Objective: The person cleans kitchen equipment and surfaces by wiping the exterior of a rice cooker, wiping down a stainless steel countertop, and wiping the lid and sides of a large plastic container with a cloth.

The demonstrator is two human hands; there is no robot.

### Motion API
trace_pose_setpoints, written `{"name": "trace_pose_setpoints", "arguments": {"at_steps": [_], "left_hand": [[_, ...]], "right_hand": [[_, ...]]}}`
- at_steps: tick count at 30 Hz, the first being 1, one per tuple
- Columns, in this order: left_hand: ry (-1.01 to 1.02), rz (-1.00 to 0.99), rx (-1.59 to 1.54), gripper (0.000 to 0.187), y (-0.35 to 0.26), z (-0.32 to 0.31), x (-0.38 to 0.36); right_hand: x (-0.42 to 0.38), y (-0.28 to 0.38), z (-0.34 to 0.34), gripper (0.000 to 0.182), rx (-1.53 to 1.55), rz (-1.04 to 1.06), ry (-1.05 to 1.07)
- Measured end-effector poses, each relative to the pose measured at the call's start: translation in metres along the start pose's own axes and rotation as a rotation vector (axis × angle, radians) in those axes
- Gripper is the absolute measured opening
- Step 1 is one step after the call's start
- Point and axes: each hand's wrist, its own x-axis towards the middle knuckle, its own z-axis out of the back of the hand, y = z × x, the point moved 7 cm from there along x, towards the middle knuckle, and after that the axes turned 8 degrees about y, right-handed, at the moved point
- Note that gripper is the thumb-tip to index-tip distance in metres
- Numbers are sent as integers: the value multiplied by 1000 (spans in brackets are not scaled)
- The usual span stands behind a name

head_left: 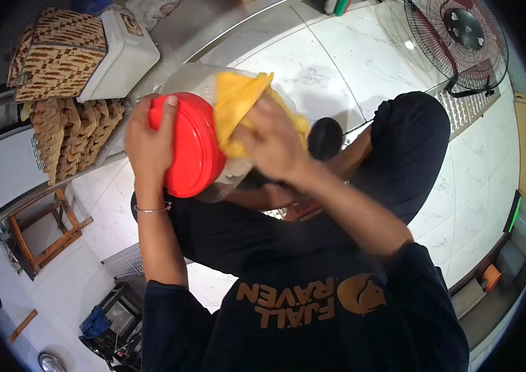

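Note:
A clear plastic jar (182,77) with a red lid (198,146) is held tilted on its side above my crossed legs. My left hand (151,133) grips it at the lid, thumb lying across the red rim. In my right hand (275,139), a yellow cloth (235,102) is bunched against the jar's clear side, just right of the lid. This hand is slightly blurred, and the cloth and fingers hide part of the jar wall. Beyond my right wrist is a dark round object (325,139) whose kind I cannot make out.
A standing fan (464,30) is at the upper right. On the left are stacked egg trays (71,133), a white container (123,56) and patterned brown boxes (61,53). A wooden stool (46,239) stands below them. White tiled floor (319,56) surrounds me.

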Motion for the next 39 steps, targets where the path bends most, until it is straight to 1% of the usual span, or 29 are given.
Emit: {"name": "trace_pose_setpoints", "arguments": {"at_steps": [1,2,5,6,8,9,10,12,13,14,15,17,20,21,22,24,25,27,28,29,30,31,33,34,36,37,38,39], "left_hand": [[-9,55,-10,46,9,2,5],[-11,57,-12,46,14,5,12],[52,276,-109,52,42,12,30],[43,281,-100,52,47,15,32],[-178,-56,-92,60,36,28,29],[-282,-237,-88,64,24,34,26],[-283,-244,-86,64,18,35,25],[-85,-458,199,72,-21,24,12],[20,-555,345,77,-32,16,5],[15,-553,350,77,-30,16,6],[12,-425,311,79,-20,17,13],[13,-164,231,83,4,17,19],[39,-129,235,82,3,17,17],[46,-114,231,82,3,18,18],[38,-119,238,82,5,18,12],[-66,-393,176,81,-10,20,-14],[-45,-440,198,83,-28,20,-28],[-6,-479,218,86,-58,23,-63],[66,-562,288,89,-72,17,-79],[139,-641,355,93,-80,7,-90],[149,-635,348,93,-71,3,-92],[120,-676,257,92,-53,2,-95],[49,-771,81,91,-19,-3,-94],[52,-772,82,91,-11,-12,-88],[-159,-318,-155,87,32,-12,-55],[-173,-317,-160,87,40,-17,-45],[-158,-86,-421,83,66,-25,-30],[-137,150,-685,81,83,-36,-20]], "right_hand": [[-2,23,-2,38,-169,103,-52],[3,22,-8,38,-169,104,-49],[16,3,-17,33,-135,269,-345],[27,-26,-24,31,11,196,-370],[44,-84,-41,33,247,-32,-318],[49,-109,-50,38,328,-186,-256],[51,-124,-57,38,329,-182,-263],[42,-177,-90,54,472,-631,-123],[35,-182,-104,54,474,-630,-119],[25,-183,-117,57,566,-699,-213],[16,-185,-130,60,658,-762,-312],[7,-198,-144,63,756,-824,-408],[-5,-231,-172,65,1136,-915,-310],[-11,-238,-180,65,1144,-904,-306],[-25,-244,-190,66,1203,-901,-353],[-32,-260,-189,68,1317,-873,-457],[-30,-269,-175,68,1324,-857,-468],[-49,-284,-167,68,1613,-918,-329],[-55,-287,-164,68,1749,-944,-250],[-55,-290,-146,68,1688,-944,-318],[-56,-296,-129,68,1627,-950,-385],[-56,-297,-115,68,1624,-962,-388],[-34,-307,-69,64,1714,-566,-469],[-31,-312,-57,64,1716,-566,-472],[-29,-321,-32,60,1602,-607,-581],[-23,-323,-19,59,1538,-613,-624],[-16,-322,-12,59,1526,-600,-611],[-18,-325,-5,57,1450,-618,-678]]}}
